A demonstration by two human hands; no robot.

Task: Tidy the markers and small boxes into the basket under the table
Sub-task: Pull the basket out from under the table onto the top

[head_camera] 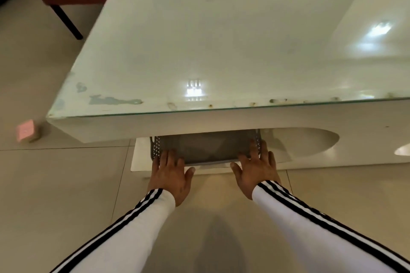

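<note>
Basket (206, 148) half under the table (199, 35) on its low shelf (139, 159), long side lying left to right straight ahead, left hand (169, 173) and right hand (255, 169) equally near, fingers extended flat against its two near corners, gripping nothing.

Left hand (169, 175) and right hand (257, 170) touch the grey basket's (206, 148) front under the white table (221, 39).

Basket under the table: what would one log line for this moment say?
left hand: flat on basket front rim | right hand: flat on front rim | basket: partly under table | contents: cannot tell
</note>
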